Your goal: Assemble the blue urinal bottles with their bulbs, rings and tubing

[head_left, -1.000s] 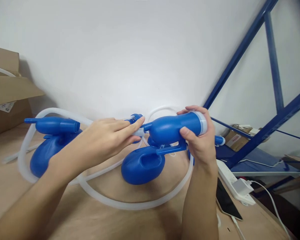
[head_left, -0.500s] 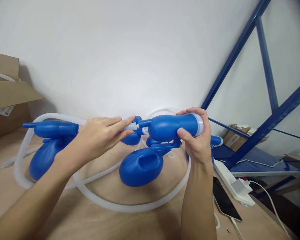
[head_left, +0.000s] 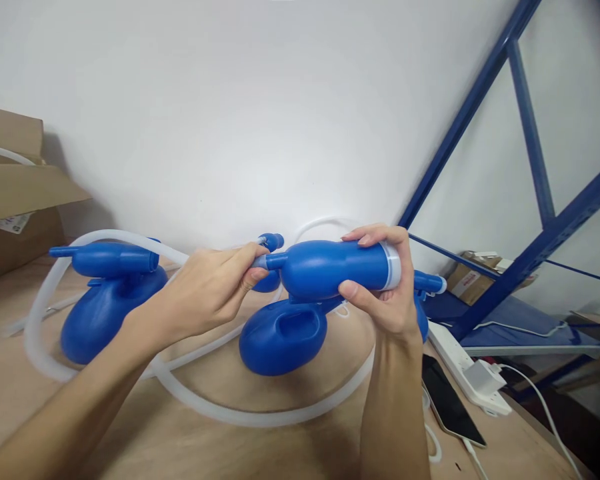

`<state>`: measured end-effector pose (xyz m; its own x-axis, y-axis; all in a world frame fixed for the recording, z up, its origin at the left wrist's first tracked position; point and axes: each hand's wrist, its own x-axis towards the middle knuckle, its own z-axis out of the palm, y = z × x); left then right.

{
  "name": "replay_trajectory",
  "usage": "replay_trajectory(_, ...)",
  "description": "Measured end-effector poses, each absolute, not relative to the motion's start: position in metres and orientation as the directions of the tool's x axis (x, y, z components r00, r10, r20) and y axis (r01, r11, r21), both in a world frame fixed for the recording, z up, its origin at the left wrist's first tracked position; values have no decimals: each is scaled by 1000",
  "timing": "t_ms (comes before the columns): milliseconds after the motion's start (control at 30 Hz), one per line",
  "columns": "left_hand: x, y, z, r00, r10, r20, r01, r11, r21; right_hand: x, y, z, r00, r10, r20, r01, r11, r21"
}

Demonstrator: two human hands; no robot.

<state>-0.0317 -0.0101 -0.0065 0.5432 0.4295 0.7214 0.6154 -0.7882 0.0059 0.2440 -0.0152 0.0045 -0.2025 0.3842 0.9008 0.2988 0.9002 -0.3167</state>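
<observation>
Right hand [head_left: 385, 293] wrapped around wide end of blue bulb [head_left: 330, 270], held level above tabletop [head_left: 260, 447]. Left hand [head_left: 207, 293] fingers [head_left: 247, 267] pinched on white connector [head_left: 261, 261] at bulb's narrow nozzle. White tubing [head_left: 260, 417] looped below, around blue basin [head_left: 280, 337].

The blue bulb-shaped bottle [head_left: 330, 269] lies roughly level in the air above the counter — narrow spout to the left, wide end ringed by a white collar to the right. A small white connector [head_left: 261, 261] sits at the spout tip, meeting the clear tube [head_left: 260, 417] — which loops across the counter below.
</observation>
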Motion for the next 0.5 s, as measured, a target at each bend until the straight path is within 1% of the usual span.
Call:
replay_trajectory(100,-27,-14,-9,571,442,692,572,-819,51,242,-23,8,-284,370,884,303,910,-284)
replay_trajectory(167,-22,-18,-12,606,459,650,534,-840,96,240,-28,8,-347,392,852,300,907,-295)
replay_trajectory(233,-17,-23,-14,588,460,666,512,-849,134,239,-31,9,-357,383,852,250,918,-307)
replay_trajectory(333,-16,-31,-10,519,434,736,523,-843,128,238,-34,9,-265,327,907,205,938,-279)
replay_trajectory(500,-31,-27,-1,540,444,716,592,-804,52,243,-36,10,-113,301,947,374,896,-240)
